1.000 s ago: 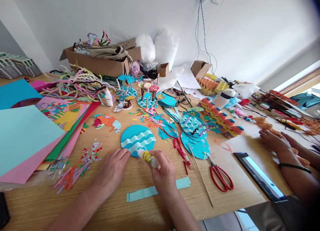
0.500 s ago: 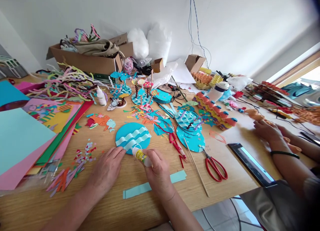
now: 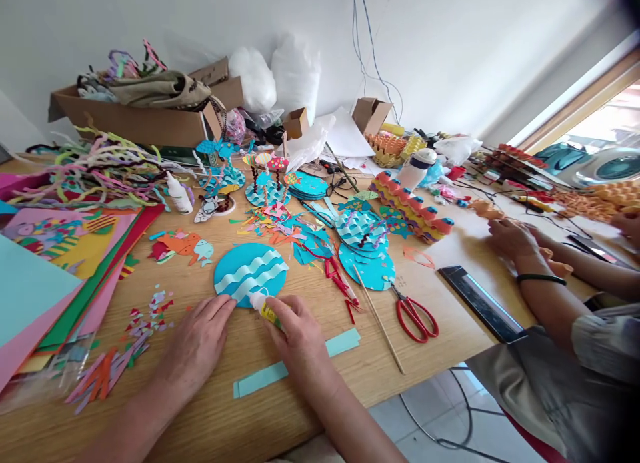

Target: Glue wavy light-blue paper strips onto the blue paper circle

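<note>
A blue paper disc [image 3: 250, 271] with pale wavy strips glued across it lies on the wooden table [image 3: 280, 416]. My left hand [image 3: 196, 343] rests flat beside the disc's near edge, fingertips touching it, fingers open. My right hand [image 3: 296, 336] is closed round a small glue bottle [image 3: 265, 307], whose tip points at the disc's lower edge. A pale blue paper strip [image 3: 295, 361] lies just below my right hand.
Red scissors [image 3: 414, 318] and a thin wooden stick [image 3: 379, 319] lie to the right. Stacked coloured sheets [image 3: 45, 283] fill the left, paper scraps [image 3: 145, 316] near them. Another person's hands [image 3: 515, 239] work at the right by a ruler [image 3: 480, 303]. A cardboard box [image 3: 140, 119] stands behind.
The view has swung rightward, so everything sits further left in frame. My hands stay at the disc's near edge, the glue bottle still held against it.
</note>
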`<state>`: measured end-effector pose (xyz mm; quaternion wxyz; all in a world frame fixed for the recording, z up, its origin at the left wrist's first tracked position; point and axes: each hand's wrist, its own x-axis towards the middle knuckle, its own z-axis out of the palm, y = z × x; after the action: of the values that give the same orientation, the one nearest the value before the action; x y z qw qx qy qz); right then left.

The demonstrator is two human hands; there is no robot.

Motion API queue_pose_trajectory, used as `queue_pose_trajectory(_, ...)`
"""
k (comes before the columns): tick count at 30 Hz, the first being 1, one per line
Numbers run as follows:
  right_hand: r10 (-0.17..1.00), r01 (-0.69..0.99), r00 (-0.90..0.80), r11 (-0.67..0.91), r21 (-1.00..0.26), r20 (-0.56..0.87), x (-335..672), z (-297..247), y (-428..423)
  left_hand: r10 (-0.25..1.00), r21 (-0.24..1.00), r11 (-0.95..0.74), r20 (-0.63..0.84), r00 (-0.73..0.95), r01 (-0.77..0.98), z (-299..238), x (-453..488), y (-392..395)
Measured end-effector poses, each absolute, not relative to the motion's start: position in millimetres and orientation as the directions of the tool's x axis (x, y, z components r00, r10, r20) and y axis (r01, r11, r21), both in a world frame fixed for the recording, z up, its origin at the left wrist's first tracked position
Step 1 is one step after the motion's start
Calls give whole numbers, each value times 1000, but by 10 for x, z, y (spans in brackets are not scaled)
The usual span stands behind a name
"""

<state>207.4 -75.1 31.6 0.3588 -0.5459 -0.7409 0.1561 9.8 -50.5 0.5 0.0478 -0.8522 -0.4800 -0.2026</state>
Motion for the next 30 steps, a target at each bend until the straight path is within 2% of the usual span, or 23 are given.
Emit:
queue_pose_trajectory(9, 936, 729, -159, 325, -602, 313, 2085, 341, -755, 783, 71, -553, 384, 489, 830, 66, 96, -498)
queue_pose_trajectory(14, 959, 740, -176, 279, -612, 224, 2086, 390, -784, 784, 62, -542, 398, 477, 838, 71, 104, -500)
queue_pose_trajectory(18, 984, 804, -136, 179, -567, 118, 2121, 427, -807, 796, 67, -529, 386, 467, 846, 50, 100, -495)
queue_pose_trajectory(21, 990, 819, -99, 138, -556, 99, 2120, 448, -801, 783, 53, -538, 401, 475, 841, 50, 99, -491)
queue_pose_trajectory(30, 983, 884, -183, 164, -438, -3, 2070, 539, -771, 761, 14, -555, 414, 500, 832, 89, 113, -496)
